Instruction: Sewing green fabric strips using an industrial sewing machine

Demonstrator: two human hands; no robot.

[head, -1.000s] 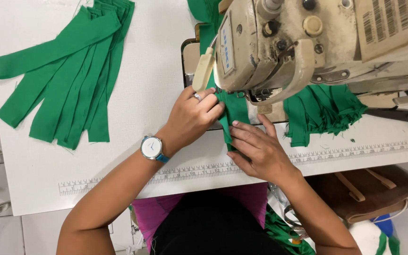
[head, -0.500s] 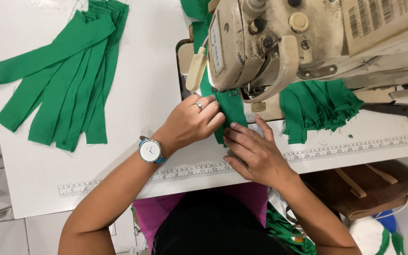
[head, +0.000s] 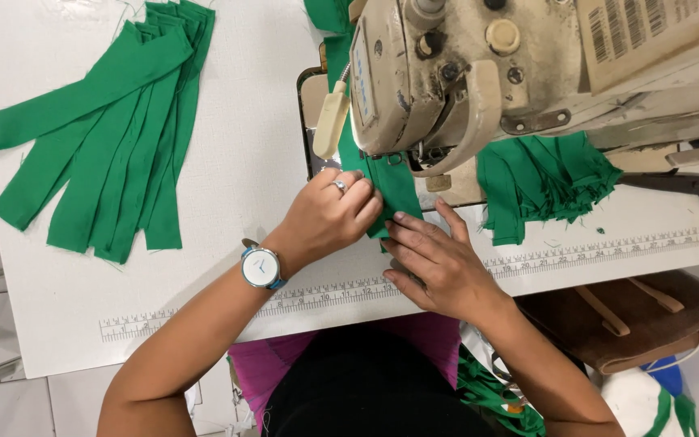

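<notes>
The left hand and right hand both press flat on a green fabric strip, keeping it straight under the sewing machine. Far left lie more green strips; scissors rest at right.

white sewing table, printed ruler along its front edge. on it: fanned green fabric strips at left, beige sewing machine, pile of sewn green pieces beside it, black scissors far right.
</notes>
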